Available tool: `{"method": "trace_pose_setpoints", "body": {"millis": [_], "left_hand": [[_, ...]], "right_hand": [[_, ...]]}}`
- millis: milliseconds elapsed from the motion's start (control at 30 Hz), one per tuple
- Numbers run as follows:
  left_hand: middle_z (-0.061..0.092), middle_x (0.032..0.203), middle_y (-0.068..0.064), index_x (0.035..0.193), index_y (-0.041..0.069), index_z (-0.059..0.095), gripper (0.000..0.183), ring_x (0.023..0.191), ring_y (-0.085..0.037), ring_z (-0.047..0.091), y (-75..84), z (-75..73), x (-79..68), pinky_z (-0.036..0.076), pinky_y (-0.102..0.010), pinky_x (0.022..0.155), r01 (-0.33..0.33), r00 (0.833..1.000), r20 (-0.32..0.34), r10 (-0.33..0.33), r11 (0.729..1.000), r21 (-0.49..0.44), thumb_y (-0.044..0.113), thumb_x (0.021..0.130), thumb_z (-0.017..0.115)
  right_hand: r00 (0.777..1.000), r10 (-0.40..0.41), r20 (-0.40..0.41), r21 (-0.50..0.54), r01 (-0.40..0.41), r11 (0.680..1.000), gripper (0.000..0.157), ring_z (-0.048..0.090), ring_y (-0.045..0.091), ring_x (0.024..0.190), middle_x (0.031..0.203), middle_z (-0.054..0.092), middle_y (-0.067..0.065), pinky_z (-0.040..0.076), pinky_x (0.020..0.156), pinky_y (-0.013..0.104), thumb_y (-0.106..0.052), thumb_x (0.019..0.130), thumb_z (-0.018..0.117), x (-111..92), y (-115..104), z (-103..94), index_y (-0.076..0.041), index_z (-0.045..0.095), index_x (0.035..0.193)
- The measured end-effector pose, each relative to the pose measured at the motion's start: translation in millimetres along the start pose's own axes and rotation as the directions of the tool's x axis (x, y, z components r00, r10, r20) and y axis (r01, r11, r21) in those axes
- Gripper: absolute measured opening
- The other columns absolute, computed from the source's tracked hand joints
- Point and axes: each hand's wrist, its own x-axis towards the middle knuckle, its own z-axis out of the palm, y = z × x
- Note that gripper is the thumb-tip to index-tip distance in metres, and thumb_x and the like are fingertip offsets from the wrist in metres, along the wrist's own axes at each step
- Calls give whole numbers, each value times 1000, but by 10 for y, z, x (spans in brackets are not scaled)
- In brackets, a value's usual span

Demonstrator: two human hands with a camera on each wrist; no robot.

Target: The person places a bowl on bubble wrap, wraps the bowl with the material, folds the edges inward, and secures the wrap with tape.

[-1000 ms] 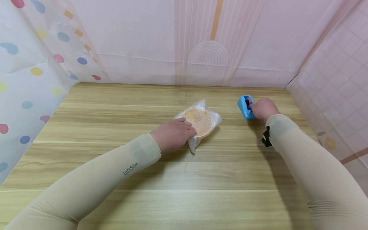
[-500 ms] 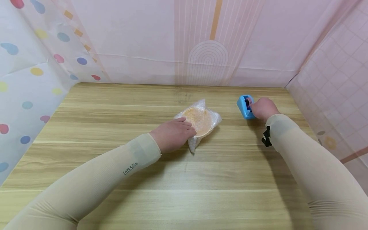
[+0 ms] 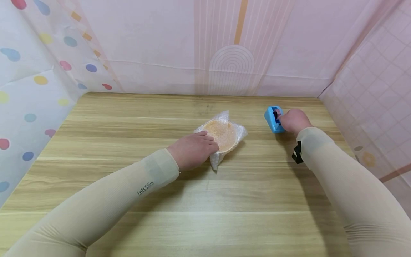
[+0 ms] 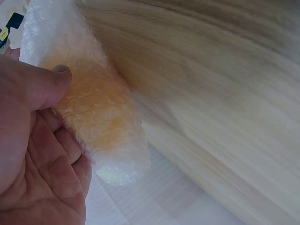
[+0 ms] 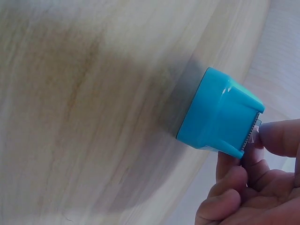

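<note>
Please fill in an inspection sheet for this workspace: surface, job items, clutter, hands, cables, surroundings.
Surface: wood-grain table, faint smudges toward the far edge.
Job items: bubble-wrapped bundle, orange inside; blue dispenser to its right, apart from it.
Clutter: nothing seen.
Left hand: grips the bundle's near-left side.
Right hand: appears to pinch clear tape at the dispenser's toothed edge.
Cables: nothing seen.
Surroundings: patterned walls on three sides.

The head view looks forward and down from above and behind the left hand and right hand. Each wrist view looks out close from its hand's palm side; the head view shares the left's bubble-wrapped bundle and right's blue tape dispenser.
</note>
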Motion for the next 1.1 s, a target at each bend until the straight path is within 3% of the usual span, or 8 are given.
{"method": "trace_pose_setpoints", "body": {"millis": [300, 500, 567, 633, 733, 800, 933, 1100], "left_hand": [[77, 112, -1, 106, 13, 65, 17, 120, -19, 68, 9, -3, -7, 40, -46, 126, 0, 1000, -7, 0, 1000, 0, 1, 102, 54], [77, 112, -1, 106, 13, 64, 17, 120, -19, 68, 10, -1, -1, 39, -46, 127, 5, 1000, -1, -5, 1000, 2, 1, 102, 53], [77, 111, 0, 105, 13, 64, 17, 120, -18, 68, 11, 0, 1, 39, -46, 127, 7, 1000, 1, -7, 1000, 1, 1, 102, 53], [77, 111, 0, 105, 13, 64, 17, 120, -18, 68, 13, 0, -1, 39, -46, 127, 8, 1000, 1, -8, 1000, 1, 0, 101, 53], [77, 112, 0, 106, 13, 64, 17, 120, -18, 68, 14, 5, 1, 39, -46, 127, 9, 1000, 2, -9, 1000, -1, 0, 102, 53], [77, 112, 0, 106, 13, 64, 17, 121, -18, 68, 13, 10, 5, 39, -46, 127, 11, 1000, 4, -11, 1000, -2, 0, 102, 53], [77, 113, 0, 107, 13, 64, 17, 121, -18, 68, 16, 10, 2, 39, -46, 127, 16, 1000, 6, -16, 1000, -9, 1, 102, 53], [76, 111, -1, 107, 13, 64, 17, 119, -18, 68, 18, 10, 1, 39, -46, 127, 16, 1000, -2, -16, 1000, -14, 1, 102, 53]], "right_hand": [[1000, 10, 4, 6, -11, 1000, 50, 48, 37, 105, 118, 50, 23, 44, 84, 42, -36, 111, 38, -11, -17, -13, 7, 59, 126], [1000, 1, -10, -2, -1, 1000, 60, 47, 39, 114, 139, 49, 29, 46, 91, 46, -41, 111, 37, -23, -32, -25, 9, 55, 138], [1000, 3, -19, -3, -3, 1000, 59, 52, 36, 104, 126, 56, 27, 49, 85, 44, -43, 111, 37, -23, -30, -21, 9, 59, 129], [1000, 7, -26, 8, -6, 1000, 55, 59, 30, 87, 101, 63, 20, 52, 75, 38, -43, 111, 39, -28, -29, -19, 7, 61, 112], [999, 30, -21, 71, -29, 997, 49, 59, 19, 62, 72, 55, 6, 53, 60, 29, -42, 111, 42, -29, -25, -11, 3, 58, 99], [999, 43, -11, 117, -41, 992, 51, 62, 16, 59, 71, 58, 5, 58, 59, 26, -42, 111, 43, -33, -30, -7, 6, 60, 109], [997, 74, 12, 190, -75, 979, 61, 67, 14, 65, 91, 64, 13, 63, 65, 25, -44, 111, 44, -34, -42, 4, 11, 55, 135], [993, 115, 30, 285, -119, 951, 64, 67, 13, 69, 108, 60, 17, 63, 68, 24, -45, 111, 44, -46, -56, 21, 10, 50, 144]]}}
